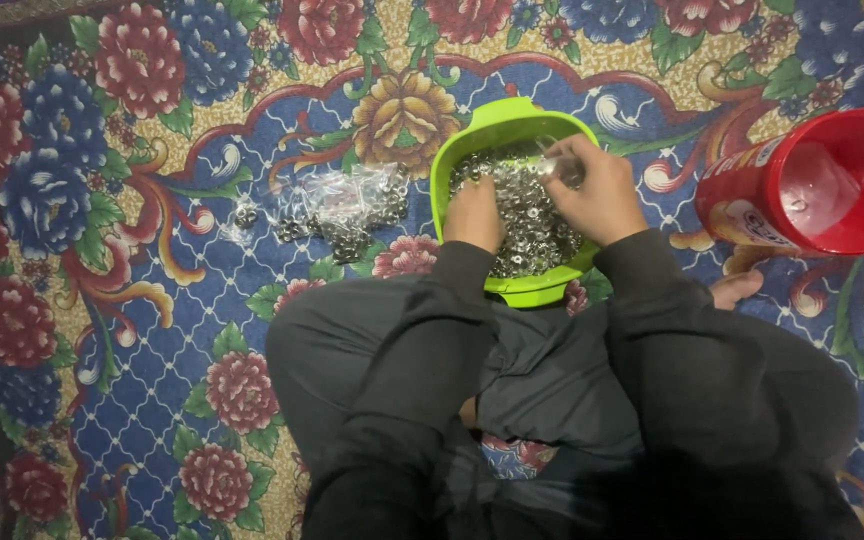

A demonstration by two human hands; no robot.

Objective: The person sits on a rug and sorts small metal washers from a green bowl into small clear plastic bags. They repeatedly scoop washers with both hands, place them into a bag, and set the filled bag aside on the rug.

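A bright green bowl [497, 125] sits on the floor in front of my crossed legs, filled with several small silvery metal pieces [527, 215]. My left hand [474, 213] rests fingers-down in the pieces at the bowl's left side; what it grips is hidden. My right hand [597, 190] is at the bowl's upper right, fingers closed on a small clear plastic bag [559, 163] that appears to hold a few pieces.
Several small clear bags of metal pieces [337, 208] lie on the flowered carpet left of the bowl. A red plastic tub [820, 185] lies tilted at the right, its opening toward me. My dark-clad legs fill the lower middle; a bare foot [737, 288] shows by the tub.
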